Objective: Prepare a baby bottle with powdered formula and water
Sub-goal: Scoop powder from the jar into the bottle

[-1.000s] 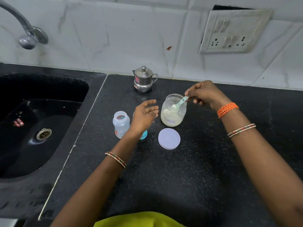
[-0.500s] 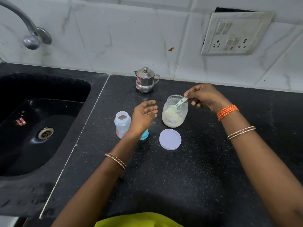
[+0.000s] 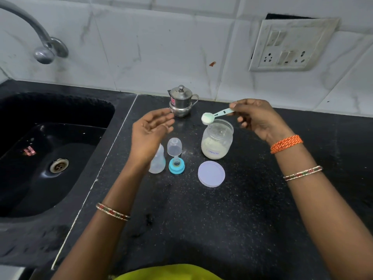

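Note:
My right hand (image 3: 257,120) pinches the handle of a pale green scoop (image 3: 214,116), heaped with white powder, just above the open formula jar (image 3: 217,143). The jar is clear, about half full of powder, and stands uncapped on the black counter. My left hand (image 3: 150,134) hovers open, palm up, above the clear baby bottle (image 3: 158,163), hiding the bottle's mouth. Beside the bottle stand its clear cap (image 3: 174,147) and the blue ring with the teat (image 3: 177,166). The jar's white lid (image 3: 211,173) lies flat in front of the jar.
A small steel pot with a lid (image 3: 181,102) stands at the back by the tiled wall. A black sink (image 3: 50,154) with a tap (image 3: 43,47) takes up the left side. A socket plate (image 3: 290,45) is on the wall at the right.
My right hand has lifted the scoop out of the jar with a heap of powder. My left hand has risen and moved back, uncovering the cap and teat ring.

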A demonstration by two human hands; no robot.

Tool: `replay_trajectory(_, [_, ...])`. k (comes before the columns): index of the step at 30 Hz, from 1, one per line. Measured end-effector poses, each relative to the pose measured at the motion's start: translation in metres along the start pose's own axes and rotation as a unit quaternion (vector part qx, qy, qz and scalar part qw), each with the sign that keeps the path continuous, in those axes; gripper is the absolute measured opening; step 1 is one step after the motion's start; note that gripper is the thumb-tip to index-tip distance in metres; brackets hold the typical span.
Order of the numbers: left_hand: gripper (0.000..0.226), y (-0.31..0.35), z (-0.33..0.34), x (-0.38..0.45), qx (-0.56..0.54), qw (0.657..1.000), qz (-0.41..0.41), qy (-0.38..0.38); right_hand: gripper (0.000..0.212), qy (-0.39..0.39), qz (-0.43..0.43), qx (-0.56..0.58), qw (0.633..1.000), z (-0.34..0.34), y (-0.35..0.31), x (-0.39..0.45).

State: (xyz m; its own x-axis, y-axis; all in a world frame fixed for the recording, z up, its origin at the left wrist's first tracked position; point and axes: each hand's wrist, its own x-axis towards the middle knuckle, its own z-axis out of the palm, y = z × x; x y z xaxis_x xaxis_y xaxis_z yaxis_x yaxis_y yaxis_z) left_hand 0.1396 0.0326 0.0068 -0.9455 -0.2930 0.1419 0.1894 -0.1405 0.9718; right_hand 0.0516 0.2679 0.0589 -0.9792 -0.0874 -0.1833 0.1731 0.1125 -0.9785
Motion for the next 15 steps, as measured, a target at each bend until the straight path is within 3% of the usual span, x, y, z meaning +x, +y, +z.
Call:
replay_trajectory(5, [0.034,-0.003,-0.044,-0.006,0.026,0.996,0.025,0.084,0.002,-0.079,0.023,0.079,0.993,0.056,0.011,-0.009])
replay_trajectory(9, [0.037,-0.023,-0.076,-0.014,0.054,0.992,0.0,0.114,0.001,-0.111,0.025,0.088,0.99,0.093,0.02,-0.012])
replay_trajectory(15, [0.063,-0.047,-0.086,-0.033,0.146,0.987,-0.064,-0.001,0.004,-0.112,-0.012,0.026,0.993,0.116,0.027,-0.013])
